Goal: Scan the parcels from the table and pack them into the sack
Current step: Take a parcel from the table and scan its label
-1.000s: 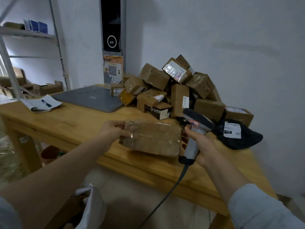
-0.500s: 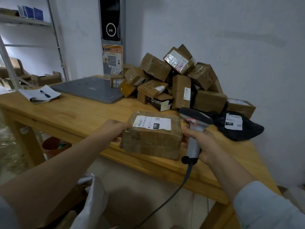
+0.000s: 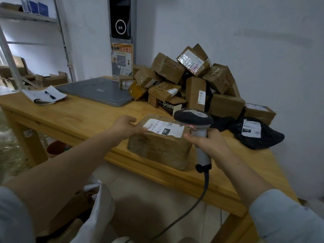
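- My left hand (image 3: 126,128) grips the brown parcel (image 3: 157,148) at its left upper edge; the fingers curl onto the top, touching the near corner of the white label (image 3: 164,128); the parcel sits flat on the wooden table (image 3: 78,118) at the near edge, label facing up.
- My right hand (image 3: 208,146) is wrapped round the pale handle of the scanner (image 3: 192,118), fingers closed on it, just right of the parcel; the scanner's dark head hangs above the right end of the label, tipped down toward it; whether it touches the parcel I cannot tell.
- The cable (image 3: 201,195) leaves the foot of the handle below my right hand and runs down past the table's edge toward the floor.
- Beyond both hands, the pile of parcels (image 3: 192,85) is heaped against the wall; most are brown boxes, several with labels.
- To the right of my right hand and a little beyond it, a black bag parcel (image 3: 259,135) with its own white label lies on the table, apart from the scanner.
- Below my left forearm, off the table, the white sack (image 3: 98,213) stands on the floor; brown cardboard shows beside its edge, and I cannot tell whether that is inside.
- Beyond my left hand and to its left lies a flat grey pad (image 3: 98,91); further left, an open notebook (image 3: 43,96) with a pen on it.
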Available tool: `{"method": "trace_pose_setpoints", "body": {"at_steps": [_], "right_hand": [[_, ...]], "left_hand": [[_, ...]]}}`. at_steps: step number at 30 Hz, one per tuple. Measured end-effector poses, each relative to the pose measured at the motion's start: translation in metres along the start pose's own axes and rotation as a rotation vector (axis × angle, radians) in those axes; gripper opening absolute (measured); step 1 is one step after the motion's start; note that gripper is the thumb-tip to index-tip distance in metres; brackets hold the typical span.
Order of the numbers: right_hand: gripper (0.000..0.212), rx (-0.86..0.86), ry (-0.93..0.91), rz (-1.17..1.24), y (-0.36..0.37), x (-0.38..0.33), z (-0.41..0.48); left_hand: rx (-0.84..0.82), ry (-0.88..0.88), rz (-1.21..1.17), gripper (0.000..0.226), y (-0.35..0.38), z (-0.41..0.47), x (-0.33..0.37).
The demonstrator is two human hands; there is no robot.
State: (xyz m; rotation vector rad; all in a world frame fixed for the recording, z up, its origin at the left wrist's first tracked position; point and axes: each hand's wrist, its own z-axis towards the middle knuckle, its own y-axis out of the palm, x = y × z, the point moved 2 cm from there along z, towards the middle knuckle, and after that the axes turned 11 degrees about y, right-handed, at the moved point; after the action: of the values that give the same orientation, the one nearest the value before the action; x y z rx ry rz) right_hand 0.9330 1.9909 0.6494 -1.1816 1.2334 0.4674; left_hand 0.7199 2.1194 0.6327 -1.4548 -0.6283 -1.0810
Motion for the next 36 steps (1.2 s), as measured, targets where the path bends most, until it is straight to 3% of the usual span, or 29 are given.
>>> {"method": "trace_pose_setpoints", "body": {"at_steps": [3, 6, 9, 12, 15, 18, 22, 27, 30, 36], "right_hand": [[0.012, -0.112, -0.027, 0.051, 0.005, -0.012, -0.010], [0.014, -0.035, 0.001, 0.225, -0.002, -0.019, -0.003], [0.018, 0.005, 0.095, 0.364, -0.002, -0.015, 0.008], [0.034, -0.056, 0.174, 0.346, 0.014, -0.006, 0.006], [0.016, -0.119, 0.170, 0.372, 0.028, -0.007, 0.001], [0.017, -0.100, 0.110, 0.368, 0.036, -0.014, -0.006], [0.015, -0.063, -0.083, 0.277, 0.050, -0.025, -0.018], [0.023, -0.323, -0.090, 0.349, 0.075, -0.048, -0.039], [0.027, -0.350, -0.034, 0.366, 0.087, -0.053, -0.044], [0.024, -0.362, -0.030, 0.344, 0.100, -0.056, -0.050]], "left_hand": [[0.227, 0.015, 0.120, 0.075, -0.006, 0.003, -0.001], [0.294, -0.199, -0.014, 0.085, -0.001, -0.008, -0.001], [0.133, -0.385, -0.346, 0.087, 0.010, -0.031, 0.004], [-0.091, -0.558, -0.468, 0.098, 0.018, -0.049, -0.005], [-0.309, -0.653, -0.602, 0.108, 0.017, -0.054, -0.012], [-0.263, -0.564, -0.578, 0.113, 0.004, -0.048, -0.019], [-0.053, -0.355, -0.442, 0.062, -0.029, -0.046, -0.014], [0.143, -0.222, -0.250, 0.078, -0.072, -0.042, -0.015], [0.191, -0.193, -0.229, 0.061, -0.083, -0.050, -0.017], [0.274, -0.178, -0.222, 0.061, -0.098, -0.056, -0.027]]}}
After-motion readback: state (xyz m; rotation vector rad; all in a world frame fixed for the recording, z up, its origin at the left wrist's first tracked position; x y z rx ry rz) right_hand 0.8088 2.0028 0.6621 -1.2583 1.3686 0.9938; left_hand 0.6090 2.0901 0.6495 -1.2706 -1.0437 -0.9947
